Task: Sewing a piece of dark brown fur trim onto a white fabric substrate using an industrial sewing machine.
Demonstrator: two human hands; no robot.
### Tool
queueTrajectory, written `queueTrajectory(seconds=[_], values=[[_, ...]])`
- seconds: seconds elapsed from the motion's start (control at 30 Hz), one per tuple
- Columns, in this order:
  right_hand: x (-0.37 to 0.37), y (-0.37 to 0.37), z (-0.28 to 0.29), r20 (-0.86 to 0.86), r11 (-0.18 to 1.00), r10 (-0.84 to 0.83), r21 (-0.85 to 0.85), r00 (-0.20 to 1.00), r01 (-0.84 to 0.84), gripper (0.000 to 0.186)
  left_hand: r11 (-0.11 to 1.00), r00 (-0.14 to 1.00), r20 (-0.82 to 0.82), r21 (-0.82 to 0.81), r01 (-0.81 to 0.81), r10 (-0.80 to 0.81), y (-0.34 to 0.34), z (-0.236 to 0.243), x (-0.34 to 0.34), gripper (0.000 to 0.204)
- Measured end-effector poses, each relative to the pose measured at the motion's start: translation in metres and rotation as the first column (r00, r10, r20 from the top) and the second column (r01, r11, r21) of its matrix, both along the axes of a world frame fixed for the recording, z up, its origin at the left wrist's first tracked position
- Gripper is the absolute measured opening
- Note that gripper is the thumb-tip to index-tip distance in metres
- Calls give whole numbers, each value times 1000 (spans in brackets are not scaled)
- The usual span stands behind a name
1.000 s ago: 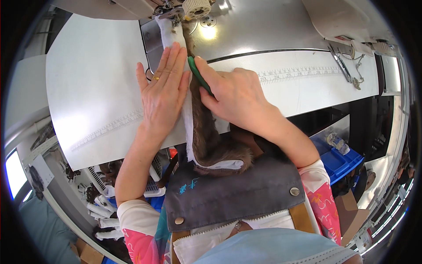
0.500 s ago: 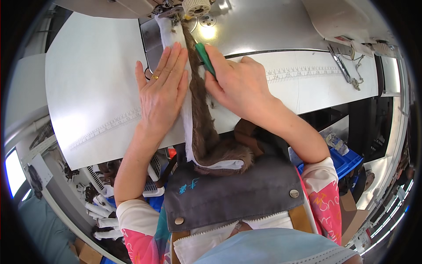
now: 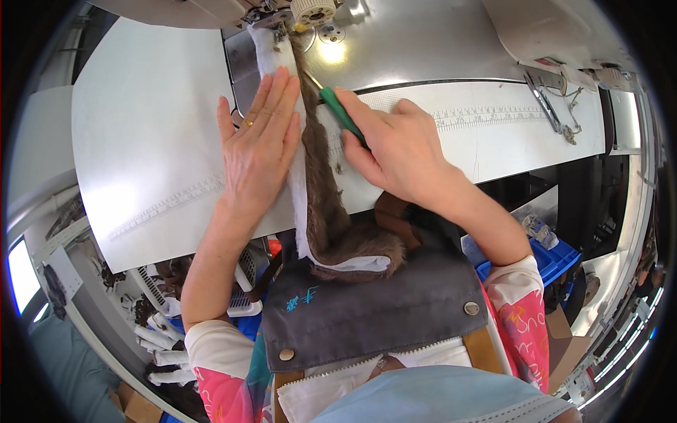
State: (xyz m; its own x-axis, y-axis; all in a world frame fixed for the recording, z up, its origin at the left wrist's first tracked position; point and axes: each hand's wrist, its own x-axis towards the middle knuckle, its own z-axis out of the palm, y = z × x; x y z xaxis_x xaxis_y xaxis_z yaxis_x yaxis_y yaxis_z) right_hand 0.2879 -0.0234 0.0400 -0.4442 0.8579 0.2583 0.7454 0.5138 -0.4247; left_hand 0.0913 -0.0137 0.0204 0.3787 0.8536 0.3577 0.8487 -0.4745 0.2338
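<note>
A long strip of brown fur with a white backing (image 3: 323,176) runs from under the sewing machine head (image 3: 271,15) down over the table edge onto the dark apron (image 3: 374,310). My left hand (image 3: 257,134) lies flat on the white side of the strip, fingers stretched toward the machine. In my right hand (image 3: 402,144) is a green-handled tool with a thin metal shaft (image 3: 342,116); its tip reaches the fur edge just below the machine. Whether it is an awl or a screwdriver I cannot tell.
White tabletop (image 3: 155,106) with printed ruler scales surrounds the metal machine bed (image 3: 416,42). Tweezers (image 3: 543,102) hang at the right beside a second machine part. Below left is a white basket (image 3: 243,299) near fur pieces; a blue bin (image 3: 557,257) stands at the lower right.
My right hand has drawn the green-handled tool back toward me and slightly right, exposing its shaft. My left hand and the fur strip stay nearly in place.
</note>
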Motion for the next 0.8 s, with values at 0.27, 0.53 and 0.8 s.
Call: queueTrajectory(seconds=[0.27,0.53,0.8], values=[[-20,8,-7,-19,982,-98,160,995,100,39,1000,1000,10,-7,-7,7,0,0,1,40],[-19,9,-6,10,980,-79,185,997,76,40,1000,1000,10,-2,2,-2,0,0,1,40],[-1,24,3,61,985,171,-9,983,-171,44,1000,1000,29,-11,7,-7,1,0,1,39]])
